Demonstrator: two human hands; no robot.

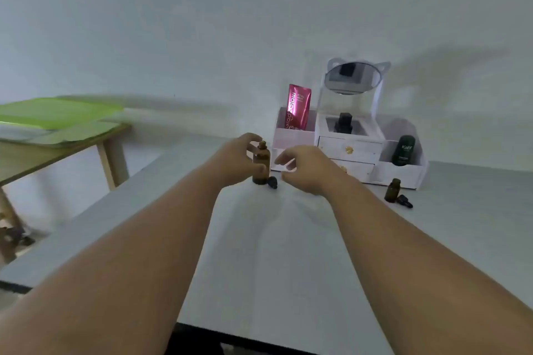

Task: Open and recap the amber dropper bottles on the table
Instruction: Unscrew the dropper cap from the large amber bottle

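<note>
One view only, from a camera worn on the head, wide-angle — straight lines bow near the frame's borders. It looks forward and somewhat down across a pale tabletop from above its near edge, toward the far edge and the wall behind it. Both forearms stretch away from the lens, large at the bottom corners, shrinking toward mid-frame. A white cosmetic organiser with a small mirror stands at the far edge, right of centre — small and soft in focus. A wooden side table shows beyond the left edge.

Left hand grips open bottle upright on table; cap beside base; right hand near, fingers loose, empty.
</note>
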